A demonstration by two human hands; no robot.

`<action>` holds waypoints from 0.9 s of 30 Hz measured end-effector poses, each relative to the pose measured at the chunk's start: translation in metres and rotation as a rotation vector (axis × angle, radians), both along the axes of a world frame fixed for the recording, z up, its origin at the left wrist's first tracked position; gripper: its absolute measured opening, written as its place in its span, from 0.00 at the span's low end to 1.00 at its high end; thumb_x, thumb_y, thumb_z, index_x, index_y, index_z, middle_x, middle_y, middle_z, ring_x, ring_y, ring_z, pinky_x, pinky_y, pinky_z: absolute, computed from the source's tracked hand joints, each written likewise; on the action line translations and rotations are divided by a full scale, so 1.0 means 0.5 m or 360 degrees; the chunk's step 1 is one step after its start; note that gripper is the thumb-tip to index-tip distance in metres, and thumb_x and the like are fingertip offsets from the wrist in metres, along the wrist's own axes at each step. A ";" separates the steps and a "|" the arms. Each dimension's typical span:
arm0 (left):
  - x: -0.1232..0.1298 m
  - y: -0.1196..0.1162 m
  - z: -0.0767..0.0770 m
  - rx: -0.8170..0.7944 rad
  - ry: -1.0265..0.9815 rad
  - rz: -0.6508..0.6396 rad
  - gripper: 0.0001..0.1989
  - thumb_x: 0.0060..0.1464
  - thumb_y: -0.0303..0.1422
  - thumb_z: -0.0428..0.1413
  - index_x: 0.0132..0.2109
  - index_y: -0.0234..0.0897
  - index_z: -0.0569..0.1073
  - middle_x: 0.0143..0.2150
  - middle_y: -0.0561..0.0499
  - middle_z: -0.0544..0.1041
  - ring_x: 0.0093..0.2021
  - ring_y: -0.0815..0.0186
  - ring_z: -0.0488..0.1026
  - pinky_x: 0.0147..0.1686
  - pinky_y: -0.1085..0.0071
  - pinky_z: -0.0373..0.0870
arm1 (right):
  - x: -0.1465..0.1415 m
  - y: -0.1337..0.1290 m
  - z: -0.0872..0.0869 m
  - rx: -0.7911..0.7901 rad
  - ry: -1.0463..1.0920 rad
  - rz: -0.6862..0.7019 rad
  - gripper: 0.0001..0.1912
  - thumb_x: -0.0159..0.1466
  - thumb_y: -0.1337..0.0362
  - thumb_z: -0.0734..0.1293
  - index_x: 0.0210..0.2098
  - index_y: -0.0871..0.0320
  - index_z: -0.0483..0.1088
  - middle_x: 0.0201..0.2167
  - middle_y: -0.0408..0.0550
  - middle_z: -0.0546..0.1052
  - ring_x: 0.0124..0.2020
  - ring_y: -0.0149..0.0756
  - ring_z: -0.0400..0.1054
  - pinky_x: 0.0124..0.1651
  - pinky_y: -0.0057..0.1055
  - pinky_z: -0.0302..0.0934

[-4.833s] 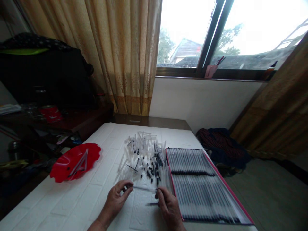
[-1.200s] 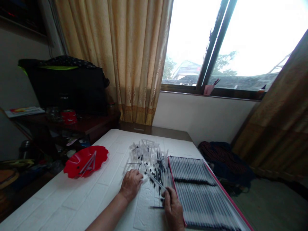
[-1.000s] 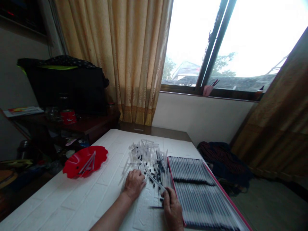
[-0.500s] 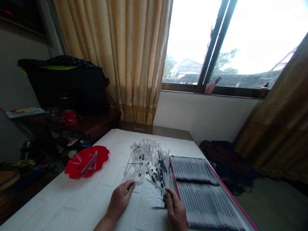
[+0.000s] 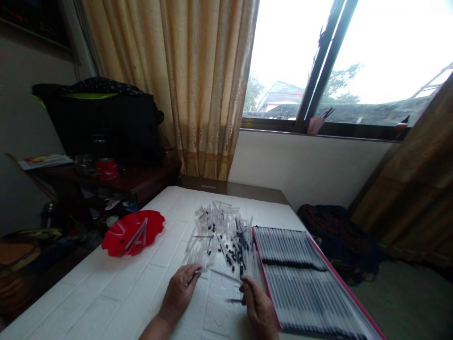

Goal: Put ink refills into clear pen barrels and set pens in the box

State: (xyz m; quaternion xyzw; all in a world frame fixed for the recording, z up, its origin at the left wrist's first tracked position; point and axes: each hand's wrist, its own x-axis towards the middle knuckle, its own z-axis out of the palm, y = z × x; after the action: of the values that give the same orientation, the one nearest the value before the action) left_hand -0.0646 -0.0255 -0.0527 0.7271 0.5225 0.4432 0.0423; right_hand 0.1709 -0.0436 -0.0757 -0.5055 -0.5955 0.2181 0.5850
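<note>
Gripping slim, straight, translucent grey plastic tube (image 5: pixel 226 275) in right hand (image 5: pixel 258 302), narrow pinch between thumb and fingers. Looks thin and even along its length, slightly blurred. Points from right fingertips toward left hand (image 5: pixel 180 290), ends short of it. Sits over white brick-embossed surface (image 5: pixel 141 288), on near side of loose heap of clear plastic tubes (image 5: pixel 219 219). Can't tell about left hand's hold: fingers curled, tips close together, dark sliver between them too small to identify.

Also seeing short dark stick (image 5: pixel 233 301) by right fingers; can't tell whether gripped or lying. Mixed into heap: small black cylindrical caps (image 5: pixel 228 258), few thin black sticks.

Just beside right hand: shallow pink-edged tray (image 5: pixel 364 321), packed with two rows of translucent dark-cored pens (image 5: pixel 304 297), black ends lined up along each row's near edge. Off to left, well apart from both hands: red plastic plate with scalloped rim (image 5: pixel 115 233), carrying several clear tubes.
</note>
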 end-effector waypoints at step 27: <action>0.010 -0.017 0.022 0.0053 0.0162 -0.0033 0.09 0.60 0.31 0.48 0.43 0.41 0.72 0.38 0.49 0.79 0.40 0.64 0.76 0.42 0.68 0.74 | 0.026 0.003 -0.017 -0.0036 -0.0139 0.0172 0.17 0.65 0.53 0.58 0.43 0.57 0.71 0.26 0.46 0.77 0.20 0.32 0.70 0.26 0.24 0.66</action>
State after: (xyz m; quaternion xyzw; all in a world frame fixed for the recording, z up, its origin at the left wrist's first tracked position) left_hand -0.0599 -0.0339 -0.0415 0.7547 0.5090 0.4138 0.0082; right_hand 0.1840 -0.0422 -0.0840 -0.4883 -0.6443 0.2338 0.5401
